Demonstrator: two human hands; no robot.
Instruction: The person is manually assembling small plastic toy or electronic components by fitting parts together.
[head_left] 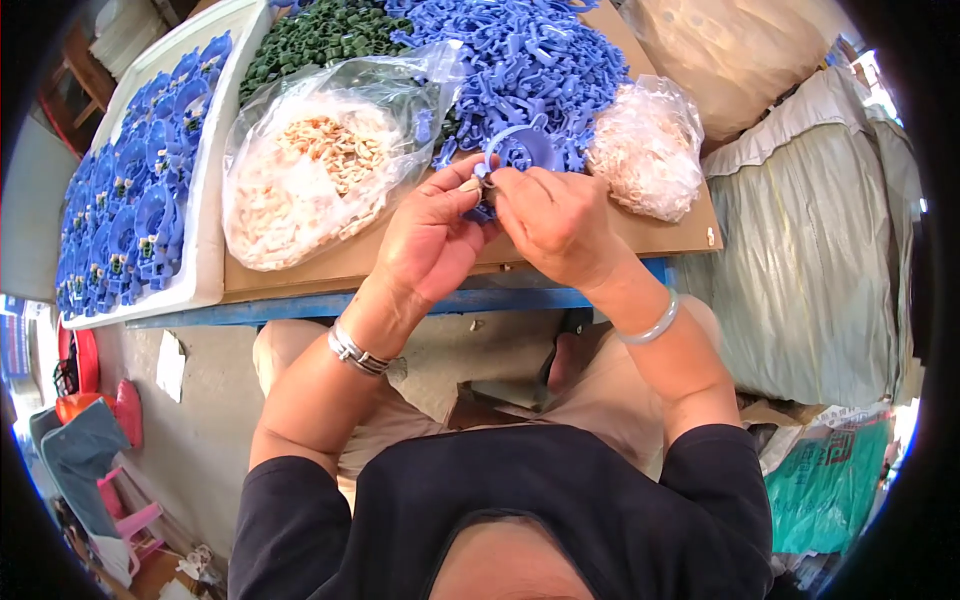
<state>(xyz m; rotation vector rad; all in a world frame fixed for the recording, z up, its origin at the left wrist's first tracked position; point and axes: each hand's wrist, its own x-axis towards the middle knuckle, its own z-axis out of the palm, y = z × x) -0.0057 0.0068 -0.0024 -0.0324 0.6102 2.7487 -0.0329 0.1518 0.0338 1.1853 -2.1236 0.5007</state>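
Over the near edge of the cardboard-topped table, my two hands meet at a blue plastic toy piece with a round, cup-like part [536, 142]. My left hand [430, 238], palm turned up, grips its lower end between thumb and fingers. Curled fingers of my right hand [562, 222] press at the same spot; any small part between them is hidden. Just beyond lies a heap of loose blue plastic parts [530, 60]. An open clear bag [250, 215] of small cream-coloured pieces [335, 155] sits left of my left hand.
A white foam tray [208, 250] with rows of blue toy pieces [130, 200] stands at the left. Dark green parts [320, 40] are piled at the back. Right of my hands is a second clear bag [650, 150] of pale pieces. Large sacks [800, 240] stand beside the table.
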